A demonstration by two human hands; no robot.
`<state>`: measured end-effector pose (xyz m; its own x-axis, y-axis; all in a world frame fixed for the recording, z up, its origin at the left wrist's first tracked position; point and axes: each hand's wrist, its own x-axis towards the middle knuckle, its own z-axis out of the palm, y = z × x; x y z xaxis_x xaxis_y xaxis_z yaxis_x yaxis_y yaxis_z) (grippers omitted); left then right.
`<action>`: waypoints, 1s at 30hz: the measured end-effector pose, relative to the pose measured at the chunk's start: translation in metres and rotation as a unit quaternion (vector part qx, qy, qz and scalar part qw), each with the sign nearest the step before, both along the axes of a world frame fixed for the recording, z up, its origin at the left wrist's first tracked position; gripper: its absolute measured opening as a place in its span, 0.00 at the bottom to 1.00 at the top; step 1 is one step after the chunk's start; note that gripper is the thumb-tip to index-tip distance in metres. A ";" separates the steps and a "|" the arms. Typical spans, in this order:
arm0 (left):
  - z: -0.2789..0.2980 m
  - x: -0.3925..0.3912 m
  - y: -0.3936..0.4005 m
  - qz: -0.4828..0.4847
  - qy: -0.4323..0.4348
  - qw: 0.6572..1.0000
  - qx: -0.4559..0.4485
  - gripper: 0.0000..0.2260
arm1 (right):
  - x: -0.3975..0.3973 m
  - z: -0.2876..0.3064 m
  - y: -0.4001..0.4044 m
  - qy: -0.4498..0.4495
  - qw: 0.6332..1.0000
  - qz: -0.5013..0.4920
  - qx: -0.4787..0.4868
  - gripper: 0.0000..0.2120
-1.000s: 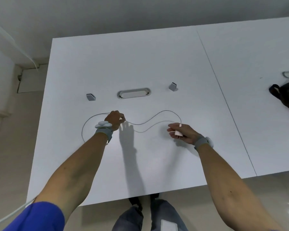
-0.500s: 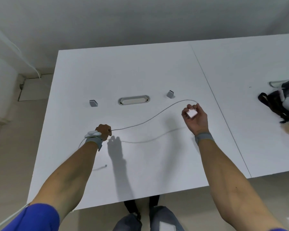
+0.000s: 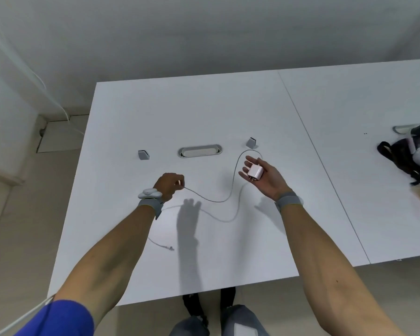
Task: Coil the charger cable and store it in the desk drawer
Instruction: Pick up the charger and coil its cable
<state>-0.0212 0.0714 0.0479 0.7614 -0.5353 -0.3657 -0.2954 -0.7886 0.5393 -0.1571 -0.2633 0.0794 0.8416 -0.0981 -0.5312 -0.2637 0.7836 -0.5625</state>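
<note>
A thin white charger cable (image 3: 230, 190) hangs slack above the white desk (image 3: 204, 112), between my two hands. My right hand (image 3: 264, 178) is palm up and holds the white plug adapter (image 3: 254, 171), prongs pointing toward me. My left hand (image 3: 169, 184) is closed and pinches the cable further along. The cable loops up from the adapter, near the far grey block, then sags down toward my left hand. Its free end with the small connector (image 3: 171, 248) dangles below my left forearm. No drawer is in view.
An oval cable grommet (image 3: 199, 151) sits in the desk between two small grey blocks (image 3: 143, 154) (image 3: 251, 142). On the adjoining desk to the right lies a black and white headset (image 3: 407, 156). My legs show below the near desk edge.
Both hands have lifted the cable off the desk. My right hand turned palm up with the adapter, and the hands came closer after stretching apart, so the cable now sags.
</note>
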 end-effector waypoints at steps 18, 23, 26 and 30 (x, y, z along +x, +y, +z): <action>0.040 -0.014 -0.039 0.068 0.035 0.982 -0.173 0.05 | -0.009 -0.005 0.060 0.072 0.966 0.243 -0.058 0.21; 0.036 -0.017 -0.041 0.080 0.042 0.982 -0.165 0.07 | -0.013 0.005 0.063 0.050 0.964 0.253 -0.059 0.13; 0.033 -0.021 -0.038 0.090 0.068 0.980 -0.164 0.07 | -0.013 0.010 0.060 0.010 0.975 0.223 -0.015 0.09; 0.024 -0.024 -0.023 0.083 0.109 0.979 -0.151 0.07 | -0.009 0.018 0.048 -0.053 0.981 0.166 0.088 0.13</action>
<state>-0.0453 0.0483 0.0716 0.7684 -0.5200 -0.3731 -0.0284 -0.6101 0.7918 -0.1664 -0.2150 0.0970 0.8629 0.2755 -0.4236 -0.4680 0.7521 -0.4641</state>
